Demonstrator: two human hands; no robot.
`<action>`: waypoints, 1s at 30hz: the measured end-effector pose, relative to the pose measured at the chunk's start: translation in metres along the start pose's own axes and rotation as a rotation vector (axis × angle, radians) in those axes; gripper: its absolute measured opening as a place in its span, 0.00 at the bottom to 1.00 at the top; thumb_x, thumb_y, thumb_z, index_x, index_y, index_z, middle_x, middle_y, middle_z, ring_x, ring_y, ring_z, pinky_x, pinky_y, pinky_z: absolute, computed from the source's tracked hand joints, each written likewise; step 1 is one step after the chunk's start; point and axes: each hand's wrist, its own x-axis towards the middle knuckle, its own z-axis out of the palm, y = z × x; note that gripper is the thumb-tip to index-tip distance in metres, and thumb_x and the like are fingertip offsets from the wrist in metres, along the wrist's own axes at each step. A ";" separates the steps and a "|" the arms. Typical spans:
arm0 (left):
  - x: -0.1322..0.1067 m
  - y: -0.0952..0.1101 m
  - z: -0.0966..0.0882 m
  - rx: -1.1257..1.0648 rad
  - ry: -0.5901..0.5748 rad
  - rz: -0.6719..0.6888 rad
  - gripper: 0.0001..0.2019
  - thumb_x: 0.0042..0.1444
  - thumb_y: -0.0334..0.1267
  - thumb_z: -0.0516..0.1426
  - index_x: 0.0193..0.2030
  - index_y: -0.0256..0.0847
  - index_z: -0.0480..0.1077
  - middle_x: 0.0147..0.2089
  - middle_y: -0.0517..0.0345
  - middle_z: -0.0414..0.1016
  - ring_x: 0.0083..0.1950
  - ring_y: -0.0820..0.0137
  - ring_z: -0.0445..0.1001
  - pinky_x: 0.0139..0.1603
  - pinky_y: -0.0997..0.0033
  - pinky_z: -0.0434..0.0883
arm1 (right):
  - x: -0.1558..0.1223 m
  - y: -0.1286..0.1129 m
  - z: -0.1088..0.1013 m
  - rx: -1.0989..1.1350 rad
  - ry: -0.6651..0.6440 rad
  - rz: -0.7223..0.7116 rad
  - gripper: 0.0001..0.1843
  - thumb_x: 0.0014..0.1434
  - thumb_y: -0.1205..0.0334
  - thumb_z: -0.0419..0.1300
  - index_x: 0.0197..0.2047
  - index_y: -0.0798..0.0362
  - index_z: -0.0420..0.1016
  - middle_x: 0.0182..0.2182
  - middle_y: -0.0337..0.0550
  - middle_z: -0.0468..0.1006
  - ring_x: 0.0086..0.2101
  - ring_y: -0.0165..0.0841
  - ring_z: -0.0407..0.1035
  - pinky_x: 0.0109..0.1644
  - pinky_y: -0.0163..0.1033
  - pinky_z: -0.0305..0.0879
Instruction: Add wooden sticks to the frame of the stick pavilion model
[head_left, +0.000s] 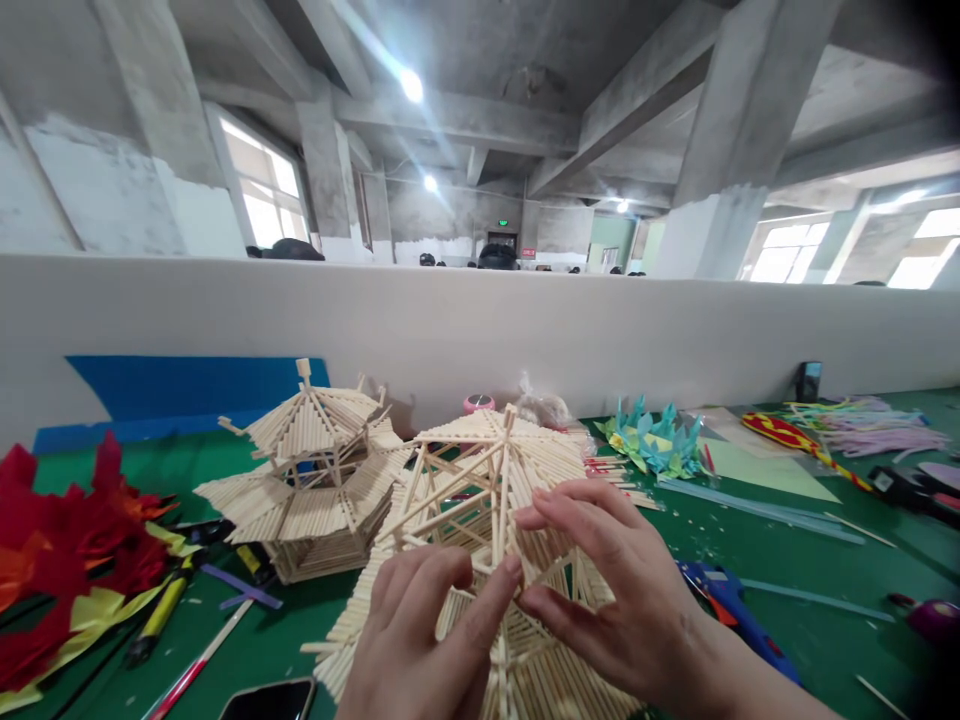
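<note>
A pale wooden-stick pavilion model [480,480] stands on the green table [817,610] right in front of me. My left hand [420,640] rests on its lower roof, fingers curled and thumb pressed against the sticks near the middle. Opposite it, my right hand [607,590] touches the upper frame with fingers extended and slightly apart. Both hands meet at the model's centre. A second, finished stick pavilion [307,470] sits to the left, apart from my hands.
Red and yellow paper flowers [67,560] lie far left, with pens and a phone [270,700] near the front edge. A blue glue gun [735,610] lies right of the model. Teal paper flowers [656,440] and coloured strips sit farther right. A white partition wall [480,320] backs the table.
</note>
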 end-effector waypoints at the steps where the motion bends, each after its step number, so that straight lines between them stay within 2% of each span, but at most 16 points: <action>1: 0.000 -0.001 0.001 0.007 0.003 0.010 0.20 0.52 0.20 0.47 0.50 0.38 0.64 0.40 0.54 0.58 0.40 0.65 0.61 0.36 0.61 0.66 | 0.000 0.000 0.000 0.001 -0.004 0.002 0.32 0.51 0.68 0.60 0.58 0.55 0.53 0.45 0.40 0.73 0.46 0.35 0.59 0.52 0.41 0.57; 5: 0.000 -0.002 0.002 0.001 0.010 0.032 0.20 0.51 0.20 0.47 0.49 0.37 0.65 0.40 0.54 0.58 0.40 0.66 0.61 0.36 0.63 0.66 | 0.002 0.000 0.000 0.011 -0.023 0.013 0.31 0.51 0.68 0.60 0.57 0.56 0.54 0.45 0.42 0.72 0.46 0.35 0.59 0.52 0.41 0.58; 13: 0.001 0.004 0.000 -0.042 0.015 -0.042 0.20 0.54 0.20 0.45 0.50 0.39 0.64 0.40 0.54 0.58 0.41 0.65 0.61 0.39 0.60 0.65 | 0.003 0.000 -0.001 0.020 -0.022 0.025 0.31 0.51 0.68 0.60 0.57 0.56 0.54 0.43 0.42 0.73 0.46 0.36 0.60 0.51 0.43 0.60; 18: 0.000 0.002 0.000 -0.068 -0.009 -0.001 0.20 0.52 0.19 0.46 0.51 0.36 0.64 0.40 0.53 0.58 0.41 0.65 0.60 0.38 0.60 0.65 | 0.003 0.000 -0.001 0.022 -0.025 0.019 0.32 0.51 0.67 0.60 0.58 0.55 0.53 0.43 0.42 0.73 0.45 0.35 0.60 0.50 0.43 0.59; 23: 0.002 0.002 -0.002 -0.160 -0.012 -0.046 0.21 0.53 0.19 0.46 0.53 0.35 0.62 0.40 0.53 0.58 0.40 0.65 0.60 0.37 0.59 0.65 | 0.001 -0.001 -0.001 0.017 -0.032 0.016 0.32 0.51 0.67 0.60 0.57 0.56 0.53 0.43 0.42 0.73 0.46 0.35 0.60 0.51 0.43 0.59; 30: 0.001 0.000 -0.001 -0.153 -0.036 -0.012 0.21 0.52 0.18 0.47 0.52 0.33 0.63 0.41 0.52 0.58 0.40 0.65 0.59 0.38 0.60 0.64 | 0.002 -0.001 -0.001 0.021 -0.013 0.008 0.31 0.51 0.67 0.60 0.57 0.56 0.54 0.44 0.44 0.73 0.45 0.35 0.60 0.50 0.43 0.60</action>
